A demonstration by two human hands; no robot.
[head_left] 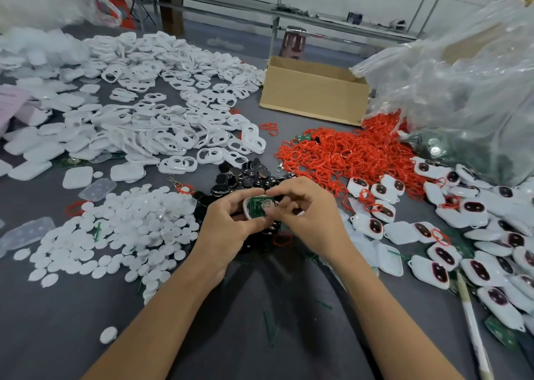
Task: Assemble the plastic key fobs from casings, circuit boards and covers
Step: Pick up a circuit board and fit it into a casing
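My left hand [228,220] grips a white casing [248,209] with a green circuit board [261,206] lying in it, above the table's middle. My right hand [306,209] pinches the same fob from the right, thumb on the board's round metal cell. Under both hands lies a heap of black button pads [248,177]. White front covers with two holes [173,131] pile up at the back left. White round discs [130,223] spread to the left. Assembled white fobs with dark buttons [450,235] lie to the right.
A mound of red rubber rings [346,151] sits right of centre. Behind it stands an open cardboard box [312,96]. Large clear plastic bags [462,85] fill the back right. Plain white back shells [43,142] lie far left. A pale stick [474,327] lies at the lower right.
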